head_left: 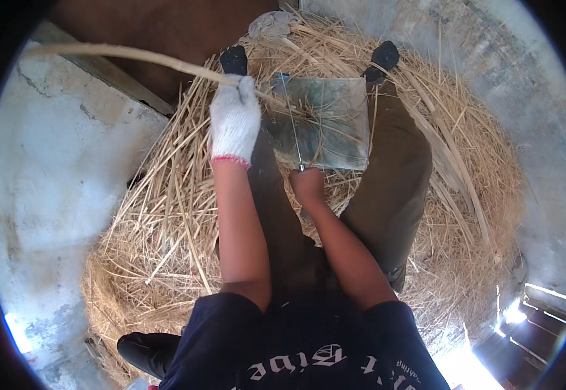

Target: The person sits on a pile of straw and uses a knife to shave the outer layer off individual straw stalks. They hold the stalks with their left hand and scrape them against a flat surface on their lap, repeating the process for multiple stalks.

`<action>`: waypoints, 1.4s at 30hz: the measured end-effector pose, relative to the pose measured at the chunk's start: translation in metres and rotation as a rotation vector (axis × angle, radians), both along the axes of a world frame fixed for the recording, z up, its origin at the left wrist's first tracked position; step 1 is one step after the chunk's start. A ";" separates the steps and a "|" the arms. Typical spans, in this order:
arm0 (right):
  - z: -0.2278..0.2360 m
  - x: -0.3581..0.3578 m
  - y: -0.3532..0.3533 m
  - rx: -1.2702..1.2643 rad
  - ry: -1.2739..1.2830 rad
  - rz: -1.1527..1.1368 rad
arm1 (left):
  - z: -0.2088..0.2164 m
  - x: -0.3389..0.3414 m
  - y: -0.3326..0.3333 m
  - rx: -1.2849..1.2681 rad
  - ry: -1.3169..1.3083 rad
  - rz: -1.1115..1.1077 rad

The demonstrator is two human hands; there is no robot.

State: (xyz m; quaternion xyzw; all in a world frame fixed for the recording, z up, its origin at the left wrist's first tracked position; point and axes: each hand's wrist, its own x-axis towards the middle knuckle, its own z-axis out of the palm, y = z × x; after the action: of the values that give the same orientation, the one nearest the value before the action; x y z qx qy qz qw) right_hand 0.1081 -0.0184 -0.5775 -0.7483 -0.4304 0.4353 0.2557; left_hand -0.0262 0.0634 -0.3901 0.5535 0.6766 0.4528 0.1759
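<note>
My left hand (pixel 236 120), in a white knitted glove with a red cuff, is closed round a long pale strip (pixel 136 57) that looks like split bamboo. The strip runs off to the far left, and its short end sticks out to the right of the glove. My bare right hand (pixel 307 187) grips the handle of a long, thin-bladed knife (pixel 294 127), its blade pointing away from me. Under the blade, between my legs, lies a grey-green sheet (pixel 344 123) with several shavings on it. The strip's short end is close to the blade; whether they touch I cannot tell.
A thick heap of straw-like shavings (pixel 471 169) spreads around and under my legs. Longer strips (pixel 166 162) lie at the left. A stained wall (pixel 55 169) stands on the left, another (pixel 491 45) at the far right. Wooden slats (pixel 536 325) are at the lower right.
</note>
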 end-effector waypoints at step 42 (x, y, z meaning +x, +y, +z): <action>-0.021 0.017 0.023 -0.099 -0.015 0.050 | -0.047 0.007 -0.031 -0.009 -0.106 -0.103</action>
State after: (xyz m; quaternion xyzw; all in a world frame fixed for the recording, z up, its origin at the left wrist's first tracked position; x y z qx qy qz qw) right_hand 0.1254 0.0051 -0.5984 -0.7524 -0.4287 0.4566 0.2040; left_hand -0.0189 0.0322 -0.4368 0.5620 0.6390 0.4685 0.2372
